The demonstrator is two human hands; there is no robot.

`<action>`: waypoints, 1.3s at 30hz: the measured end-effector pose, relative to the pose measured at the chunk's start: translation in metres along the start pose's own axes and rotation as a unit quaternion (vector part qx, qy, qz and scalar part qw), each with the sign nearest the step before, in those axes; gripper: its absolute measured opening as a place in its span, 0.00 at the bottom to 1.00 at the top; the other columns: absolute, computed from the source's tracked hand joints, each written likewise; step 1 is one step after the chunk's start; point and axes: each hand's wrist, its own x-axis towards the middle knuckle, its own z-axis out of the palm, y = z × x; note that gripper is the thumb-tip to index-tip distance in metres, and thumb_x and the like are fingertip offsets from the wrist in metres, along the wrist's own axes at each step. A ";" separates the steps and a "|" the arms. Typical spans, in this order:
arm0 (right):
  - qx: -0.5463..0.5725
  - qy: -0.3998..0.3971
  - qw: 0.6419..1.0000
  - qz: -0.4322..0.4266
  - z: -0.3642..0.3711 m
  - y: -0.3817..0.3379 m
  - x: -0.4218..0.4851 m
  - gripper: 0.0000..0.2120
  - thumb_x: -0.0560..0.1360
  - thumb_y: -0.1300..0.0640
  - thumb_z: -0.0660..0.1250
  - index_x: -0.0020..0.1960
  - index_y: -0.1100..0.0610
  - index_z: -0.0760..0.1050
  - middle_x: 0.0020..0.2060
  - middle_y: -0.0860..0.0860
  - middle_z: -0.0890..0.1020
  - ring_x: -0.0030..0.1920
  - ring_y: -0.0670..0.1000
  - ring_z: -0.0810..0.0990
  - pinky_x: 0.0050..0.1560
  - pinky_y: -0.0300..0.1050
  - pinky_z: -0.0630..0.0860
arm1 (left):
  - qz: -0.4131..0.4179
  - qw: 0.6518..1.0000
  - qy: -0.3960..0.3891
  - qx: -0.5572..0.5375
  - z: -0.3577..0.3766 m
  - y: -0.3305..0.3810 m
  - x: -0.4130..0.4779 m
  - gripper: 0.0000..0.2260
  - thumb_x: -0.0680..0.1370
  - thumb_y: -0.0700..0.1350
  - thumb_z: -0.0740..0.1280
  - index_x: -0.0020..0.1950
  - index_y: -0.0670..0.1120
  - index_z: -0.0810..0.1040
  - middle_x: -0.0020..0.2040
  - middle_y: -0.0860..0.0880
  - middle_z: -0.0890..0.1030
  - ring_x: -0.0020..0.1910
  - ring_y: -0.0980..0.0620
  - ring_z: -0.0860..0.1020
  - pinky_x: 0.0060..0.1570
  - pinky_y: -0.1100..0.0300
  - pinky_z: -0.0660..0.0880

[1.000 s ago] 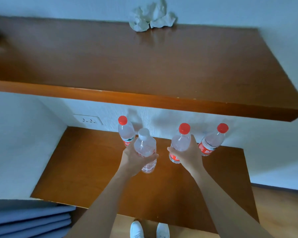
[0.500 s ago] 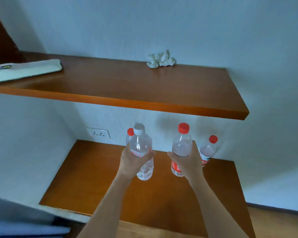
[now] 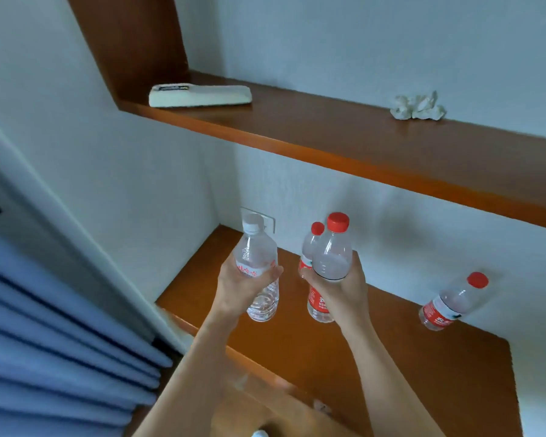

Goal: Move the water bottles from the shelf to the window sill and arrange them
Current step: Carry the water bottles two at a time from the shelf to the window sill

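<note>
My left hand grips a clear water bottle with a white cap, held above the lower wooden shelf. A red-capped water bottle is gripped around its middle by my right hand. Behind that bottle a second red-capped bottle stands on the shelf near the wall, mostly hidden. Another red-capped bottle stands on the shelf at the right by the wall. No window sill shows in this view.
An upper wooden shelf overhangs the lower one, carrying a white flat object and a crumpled tissue. A wall socket sits behind the bottles. Blue pleated curtain fills the lower left.
The view has swung left and upward, bringing the curtain into sight. Both hands have lifted their bottles off the lower shelf and drawn them toward me.
</note>
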 end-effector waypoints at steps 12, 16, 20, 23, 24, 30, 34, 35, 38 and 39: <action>0.029 -0.306 0.945 -0.112 0.116 -0.047 -0.055 0.29 0.66 0.49 0.81 0.57 0.37 0.66 0.49 0.33 0.74 0.51 0.37 0.77 0.40 0.24 0.72 | -0.063 0.945 0.321 0.011 -0.106 0.007 -0.126 0.17 0.67 0.51 0.80 0.52 0.49 0.80 0.44 0.49 0.85 0.43 0.49 0.84 0.39 0.58 0.80; 0.050 -0.403 0.906 -0.122 0.146 -0.051 -0.099 0.29 0.66 0.52 0.82 0.59 0.39 0.70 0.50 0.39 0.79 0.51 0.41 0.79 0.48 0.34 0.76 | -0.101 0.893 0.439 -0.003 -0.123 0.002 -0.191 0.18 0.64 0.49 0.79 0.52 0.52 0.80 0.44 0.53 0.85 0.46 0.52 0.84 0.46 0.56 0.80; 0.060 -0.502 0.852 -0.137 0.174 -0.057 -0.151 0.32 0.65 0.47 0.81 0.65 0.47 0.71 0.54 0.45 0.81 0.56 0.47 0.79 0.55 0.43 0.78 | -0.113 0.844 0.525 0.001 -0.134 0.004 -0.262 0.21 0.65 0.48 0.80 0.56 0.54 0.79 0.47 0.52 0.85 0.49 0.52 0.83 0.51 0.55 0.80; 0.067 -0.546 0.819 -0.165 0.193 -0.067 -0.194 0.30 0.61 0.43 0.79 0.59 0.46 0.73 0.52 0.44 0.82 0.54 0.48 0.80 0.54 0.44 0.78 | -0.112 0.805 0.583 0.013 -0.140 0.008 -0.310 0.19 0.67 0.44 0.80 0.54 0.56 0.80 0.46 0.51 0.85 0.47 0.53 0.83 0.47 0.59 0.80; 0.072 -0.563 0.807 -0.165 0.198 -0.072 -0.209 0.29 0.60 0.44 0.79 0.58 0.46 0.73 0.52 0.44 0.81 0.54 0.47 0.80 0.54 0.42 0.77 | -0.114 0.788 0.605 0.009 -0.142 0.008 -0.325 0.19 0.66 0.45 0.80 0.53 0.56 0.80 0.45 0.52 0.85 0.46 0.53 0.83 0.47 0.58 0.80; 0.086 -0.658 0.723 -0.191 0.231 -0.087 -0.292 0.27 0.63 0.53 0.82 0.57 0.46 0.73 0.50 0.40 0.80 0.53 0.40 0.78 0.49 0.31 0.73 | -0.136 0.693 0.708 0.002 -0.158 0.001 -0.407 0.20 0.65 0.45 0.82 0.53 0.55 0.80 0.46 0.53 0.85 0.48 0.52 0.84 0.52 0.51 0.81; 0.092 -0.692 0.686 -0.205 0.258 -0.099 -0.341 0.31 0.59 0.41 0.78 0.59 0.48 0.73 0.52 0.44 0.80 0.55 0.46 0.79 0.51 0.33 0.75 | -0.143 0.654 0.742 0.015 -0.181 -0.007 -0.450 0.21 0.65 0.46 0.82 0.53 0.57 0.79 0.46 0.55 0.84 0.48 0.55 0.83 0.52 0.51 0.81; 0.091 -0.697 0.680 -0.209 0.267 -0.102 -0.353 0.32 0.59 0.39 0.77 0.59 0.47 0.73 0.52 0.44 0.80 0.55 0.47 0.79 0.53 0.38 0.77 | -0.147 0.646 0.749 0.016 -0.188 -0.011 -0.460 0.22 0.64 0.49 0.82 0.53 0.58 0.79 0.46 0.56 0.84 0.48 0.55 0.83 0.52 0.51 0.81; 0.084 -0.711 0.662 -0.222 0.298 -0.110 -0.390 0.32 0.58 0.38 0.77 0.58 0.46 0.73 0.51 0.43 0.80 0.54 0.49 0.80 0.54 0.51 0.80 | -0.160 0.619 0.769 0.021 -0.218 -0.019 -0.488 0.27 0.59 0.58 0.80 0.56 0.58 0.78 0.48 0.56 0.84 0.49 0.56 0.83 0.52 0.52 0.81; 0.082 -0.713 0.659 -0.226 0.310 -0.115 -0.404 0.32 0.58 0.37 0.77 0.58 0.46 0.73 0.50 0.42 0.80 0.53 0.48 0.80 0.54 0.53 0.80 | -0.159 0.613 0.773 0.020 -0.231 -0.021 -0.496 0.29 0.58 0.59 0.80 0.56 0.57 0.78 0.48 0.55 0.83 0.50 0.56 0.83 0.52 0.53 0.81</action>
